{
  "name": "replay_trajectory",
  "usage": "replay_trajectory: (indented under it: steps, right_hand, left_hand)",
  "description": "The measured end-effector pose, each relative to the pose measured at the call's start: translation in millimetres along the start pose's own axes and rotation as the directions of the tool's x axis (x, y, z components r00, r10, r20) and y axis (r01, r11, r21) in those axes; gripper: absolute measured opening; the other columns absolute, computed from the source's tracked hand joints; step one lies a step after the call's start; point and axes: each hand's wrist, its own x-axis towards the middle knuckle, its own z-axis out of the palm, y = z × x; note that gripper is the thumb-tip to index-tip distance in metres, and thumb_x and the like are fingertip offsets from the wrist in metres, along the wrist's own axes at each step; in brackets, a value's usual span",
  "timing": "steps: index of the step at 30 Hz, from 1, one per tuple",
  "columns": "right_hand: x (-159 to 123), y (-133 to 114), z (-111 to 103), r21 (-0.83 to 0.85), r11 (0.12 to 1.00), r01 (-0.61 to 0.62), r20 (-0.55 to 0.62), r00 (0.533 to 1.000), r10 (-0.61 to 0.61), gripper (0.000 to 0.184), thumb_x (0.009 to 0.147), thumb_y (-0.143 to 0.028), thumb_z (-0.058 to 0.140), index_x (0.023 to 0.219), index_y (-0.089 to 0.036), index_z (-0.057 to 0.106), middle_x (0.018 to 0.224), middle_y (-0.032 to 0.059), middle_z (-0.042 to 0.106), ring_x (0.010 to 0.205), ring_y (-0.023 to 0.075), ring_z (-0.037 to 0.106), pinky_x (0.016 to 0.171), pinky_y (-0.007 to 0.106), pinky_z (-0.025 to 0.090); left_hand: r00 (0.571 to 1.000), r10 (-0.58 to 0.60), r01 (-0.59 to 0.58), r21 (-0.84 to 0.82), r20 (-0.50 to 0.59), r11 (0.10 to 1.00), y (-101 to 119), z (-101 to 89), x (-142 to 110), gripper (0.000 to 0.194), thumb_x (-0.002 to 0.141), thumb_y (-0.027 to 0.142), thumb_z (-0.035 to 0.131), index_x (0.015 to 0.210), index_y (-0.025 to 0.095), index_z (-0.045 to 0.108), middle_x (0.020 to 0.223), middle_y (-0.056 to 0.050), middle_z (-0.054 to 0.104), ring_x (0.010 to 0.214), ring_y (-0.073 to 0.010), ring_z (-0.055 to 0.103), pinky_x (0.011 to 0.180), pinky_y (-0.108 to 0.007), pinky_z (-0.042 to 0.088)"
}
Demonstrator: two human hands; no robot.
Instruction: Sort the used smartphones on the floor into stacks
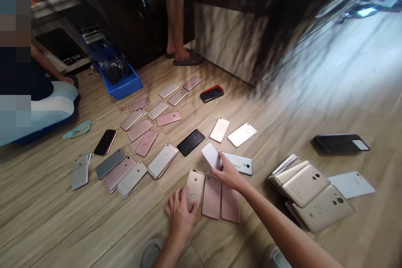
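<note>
Several phones lie face down on a wooden floor. My right hand [228, 173] holds a pale pink phone [211, 155] lifted off the floor, fingers closed on its lower end. My left hand [181, 212] rests with curled fingers on a gold phone [194, 183] that lies flat. Two pink phones [211, 197] [230, 204] lie side by side right of the gold one. A white phone [241, 163] lies just beyond my right hand.
A heap of gold phones [310, 194] sits at right, with a white phone [351, 184] and a black phone [341, 143] near it. A blue tray [121, 78] stands at the back. One person sits at left [47, 100]; another stands behind [179, 21].
</note>
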Motion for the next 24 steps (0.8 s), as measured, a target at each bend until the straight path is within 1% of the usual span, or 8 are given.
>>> replay_trajectory:
  steps: [2,3,5,7,12,18,21,24]
  right_hand:
    - [-34,19,-1,0.445,0.872,-0.205,0.192,0.973,0.131,0.055,0.092,-0.049,0.039,0.136,-0.018,0.052,0.116,0.0136,0.071,0.092,0.0256,0.069,0.077,0.039,0.057]
    - [-51,29,0,0.663,0.659,-0.354,0.34,0.927,0.156,0.059,0.092,-0.057,0.034,0.131,-0.018,0.055,0.118,0.0151,0.072,0.092,0.0266,0.07,0.076,0.041,0.058]
    - [-82,50,7,0.806,0.229,-0.546,0.539,0.837,0.1,0.061,0.086,-0.061,0.044,0.123,-0.016,0.061,0.12,0.0176,0.072,0.098,0.0278,0.072,0.083,0.043,0.058]
    - [-106,68,17,0.808,0.076,-0.584,0.576,0.811,0.101,0.053,0.076,-0.049,0.062,0.119,-0.016,0.064,0.119,0.016,0.073,0.099,0.026,0.072,0.087,0.04,0.058]
    - [-132,98,31,0.8,0.256,-0.543,0.467,0.831,0.303,0.063,0.065,-0.032,0.071,0.126,-0.025,0.057,0.108,0.0056,0.074,0.089,0.0227,0.071,0.082,0.038,0.058]
    - [-126,94,-25,0.627,0.724,-0.287,0.237,0.956,0.173,0.037,0.065,-0.027,0.069,0.102,-0.021,0.069,0.088,-0.0002,0.07,0.083,0.0222,0.063,0.071,0.03,0.05]
    - [-119,84,-51,0.652,0.721,-0.233,0.258,0.963,0.077,0.022,0.073,-0.035,0.076,0.087,-0.018,0.073,0.082,0.0006,0.068,0.08,0.0198,0.06,0.072,0.028,0.046]
    - [-113,82,-46,0.772,0.581,-0.26,0.246,0.964,0.104,0.036,0.077,-0.051,0.08,0.09,-0.018,0.073,0.087,0.0033,0.071,0.082,0.0203,0.062,0.076,0.03,0.048]
  left_hand:
    - [1.0,0.013,-0.013,0.032,-0.019,0.999,2,-2.6,6,0.054,0.09,0.032,0.063,0.143,0.027,0.054,0.146,-0.012,0.056,0.131,-0.0352,0.047,0.105,-0.056,0.035]
    - [1.0,0.01,-0.01,0.042,-0.014,0.999,3,-4.0,10,0.055,0.09,0.034,0.064,0.144,0.027,0.054,0.147,-0.012,0.054,0.131,-0.0357,0.046,0.104,-0.055,0.036]
    - [1.0,-0.005,0.003,0.062,0.021,0.998,8,-6.5,18,0.058,0.087,0.037,0.068,0.143,0.027,0.054,0.148,-0.013,0.052,0.132,-0.0365,0.045,0.102,-0.054,0.038]
    - [0.998,-0.023,0.017,0.092,0.06,0.996,14,-8.2,25,0.063,0.085,0.04,0.071,0.144,0.025,0.053,0.149,-0.014,0.05,0.131,-0.037,0.046,0.101,-0.054,0.039]
    - [0.993,-0.025,0.006,0.162,0.117,0.987,19,-8.3,29,0.081,0.081,0.046,0.073,0.152,0.021,0.043,0.153,-0.017,0.044,0.132,-0.0382,0.044,0.1,-0.055,0.04]
    - [0.994,-0.014,-0.003,0.154,0.109,0.988,13,-4.5,21,0.088,0.078,0.045,0.072,0.156,0.025,0.037,0.155,-0.016,0.042,0.132,-0.0375,0.044,0.101,-0.052,0.039]
    - [0.994,-0.042,0.028,0.139,0.099,0.99,16,-2.5,19,0.09,0.077,0.043,0.072,0.156,0.024,0.036,0.152,-0.016,0.043,0.131,-0.037,0.045,0.101,-0.05,0.039]
    - [0.993,-0.043,0.029,0.133,0.106,0.991,18,-2.5,19,0.09,0.077,0.041,0.072,0.157,0.024,0.035,0.151,-0.016,0.044,0.132,-0.0364,0.045,0.101,-0.049,0.039]
